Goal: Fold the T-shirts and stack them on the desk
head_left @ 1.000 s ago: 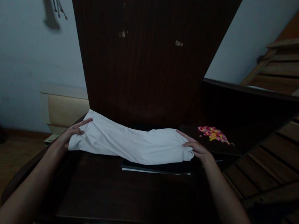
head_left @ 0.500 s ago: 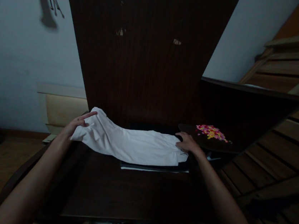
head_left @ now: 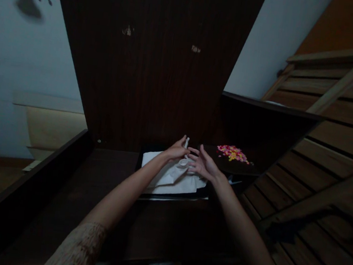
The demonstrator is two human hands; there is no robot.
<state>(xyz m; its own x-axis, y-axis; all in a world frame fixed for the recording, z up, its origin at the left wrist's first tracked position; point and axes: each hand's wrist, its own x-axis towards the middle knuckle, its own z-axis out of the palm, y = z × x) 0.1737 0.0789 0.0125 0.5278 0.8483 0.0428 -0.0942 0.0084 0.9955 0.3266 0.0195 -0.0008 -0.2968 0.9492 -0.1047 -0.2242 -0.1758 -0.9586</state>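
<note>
The white cloth (head_left: 171, 178) lies folded into a compact, creased stack on a dark flat item (head_left: 175, 195) at the far middle of the table (head_left: 93, 191). The left hand (head_left: 177, 151) pinches a raised corner of the cloth between closed fingers. The right hand (head_left: 203, 165) rests on the cloth's right edge, fingers spread apart. A pile of coloured bits (head_left: 233, 153) lies just beyond, to the right.

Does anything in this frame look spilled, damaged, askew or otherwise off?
Yes. Small pink and yellow bits lie scattered loose on the dark shelf right of the hands, like a spill. The tall dark panel has two pale chips. The white cloth, under the left hand and right hand, is bunched unevenly.
</note>
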